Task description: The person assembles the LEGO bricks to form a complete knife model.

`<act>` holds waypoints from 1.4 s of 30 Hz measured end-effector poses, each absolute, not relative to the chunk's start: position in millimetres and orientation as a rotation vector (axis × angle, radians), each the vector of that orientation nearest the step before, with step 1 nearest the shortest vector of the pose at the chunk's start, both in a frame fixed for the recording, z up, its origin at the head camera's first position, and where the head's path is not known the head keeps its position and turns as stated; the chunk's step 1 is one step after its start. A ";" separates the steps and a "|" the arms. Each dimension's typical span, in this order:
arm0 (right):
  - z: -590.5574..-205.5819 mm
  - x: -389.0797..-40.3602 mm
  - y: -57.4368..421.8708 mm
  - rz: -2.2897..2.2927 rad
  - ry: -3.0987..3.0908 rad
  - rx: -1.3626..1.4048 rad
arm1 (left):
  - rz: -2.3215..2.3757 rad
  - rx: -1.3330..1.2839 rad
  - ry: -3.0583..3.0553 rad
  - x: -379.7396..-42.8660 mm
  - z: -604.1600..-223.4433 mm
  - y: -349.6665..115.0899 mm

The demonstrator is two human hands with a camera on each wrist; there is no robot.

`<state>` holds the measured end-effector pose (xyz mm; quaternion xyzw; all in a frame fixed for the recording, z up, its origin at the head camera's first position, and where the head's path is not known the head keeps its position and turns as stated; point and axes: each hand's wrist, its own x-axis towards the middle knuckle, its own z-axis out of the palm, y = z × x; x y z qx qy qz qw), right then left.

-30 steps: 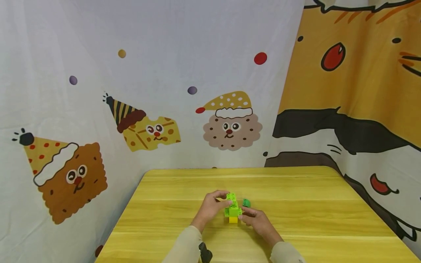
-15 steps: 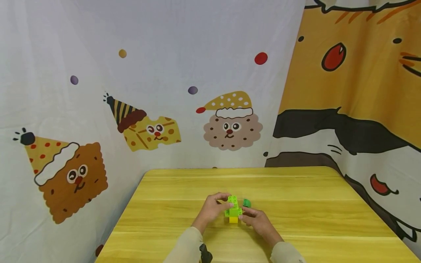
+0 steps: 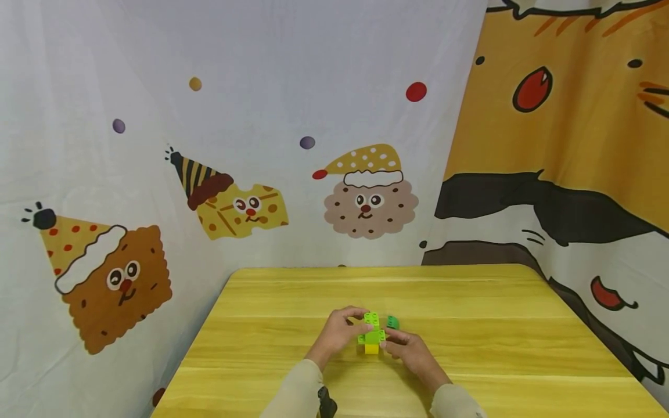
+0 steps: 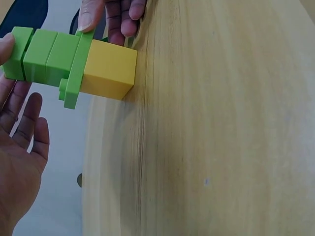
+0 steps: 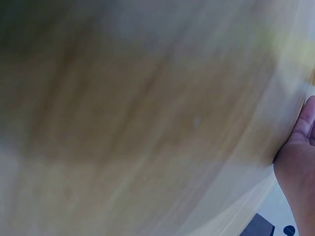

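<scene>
A stack of toy building bricks stands upright on the table, with a yellow brick [image 4: 109, 69] at its base. Across that lies a long thin light green plate [image 4: 78, 73], topped by light green bricks [image 4: 51, 57]. My left hand [image 3: 336, 332] pinches the uppermost light green brick [image 4: 17, 53] between thumb and fingers; a thin dark gap shows beneath this brick. At the plate's right end, my right hand [image 3: 414, 355] grips with thumb and finger. In the right wrist view, only part of the right hand [image 5: 298, 152] shows, without the bricks.
Just behind the right fingers sits a dark green rounded brick [image 3: 392, 322]. The wooden table [image 3: 486, 325] reaches back to a printed cloth [image 3: 251, 116]. A black object [image 3: 327, 402] lies by the left sleeve [image 3: 298, 386].
My left hand has lowered the uppermost brick slightly and shifted it a little right onto the stack. The right hand keeps its place at the plate.
</scene>
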<state>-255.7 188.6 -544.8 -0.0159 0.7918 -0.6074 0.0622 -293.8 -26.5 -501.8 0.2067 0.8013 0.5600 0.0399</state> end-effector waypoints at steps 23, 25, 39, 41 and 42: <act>-546.8 -258.9 191.3 -1.841 2.367 -0.080 | 1.772 0.621 2.393 -296.5 -510.4 -23.3; -546.6 -258.5 191.0 -1.843 2.369 -0.061 | 1.761 0.613 2.396 -296.3 -509.2 -23.4; -543.8 -256.0 189.0 -1.833 2.402 -0.021 | 1.749 0.621 2.366 -300.2 -510.5 -25.7; -544.2 -256.3 189.2 -1.834 2.401 -0.023 | 1.754 0.626 2.359 -300.3 -510.4 -25.8; -544.4 -256.4 189.4 -1.838 2.399 -0.028 | 1.755 0.629 2.357 -300.4 -510.3 -25.8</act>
